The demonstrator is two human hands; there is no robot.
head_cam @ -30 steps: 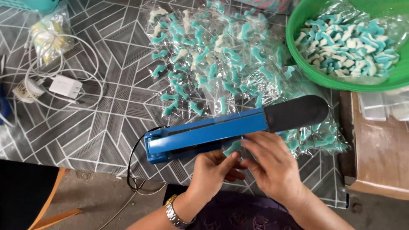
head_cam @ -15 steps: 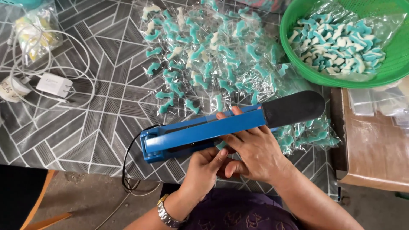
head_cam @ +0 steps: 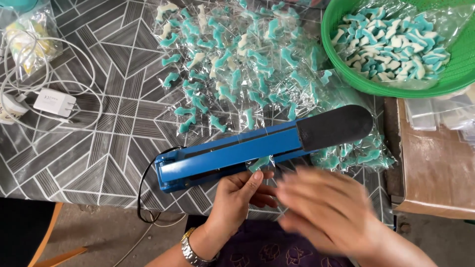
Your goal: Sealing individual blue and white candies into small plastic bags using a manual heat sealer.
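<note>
A blue bar-shaped heat sealer [head_cam: 227,153] with a black handle [head_cam: 336,126] lies across the table's near edge. My left hand [head_cam: 237,200] pinches a small clear candy packet [head_cam: 258,163] whose top is tucked under the sealer's arm. My right hand [head_cam: 321,212] is motion-blurred just below the sealer, fingers spread and holding nothing, and it is off the arm. Behind the sealer lies a heap of clear packets with teal-and-white candies [head_cam: 237,64].
A green basket [head_cam: 460,81] lined with plastic holds loose teal-and-white candies at the far right. A stack of clear bags [head_cam: 435,113] rests on a brown box [head_cam: 435,173]. A white charger [head_cam: 54,103] with its cable lies at the left. The sealer's black cord [head_cam: 143,198] hangs off the table edge.
My right hand has come off the sealer's arm and moved down and right, toward me. My left hand stays at the packet under the arm.
</note>
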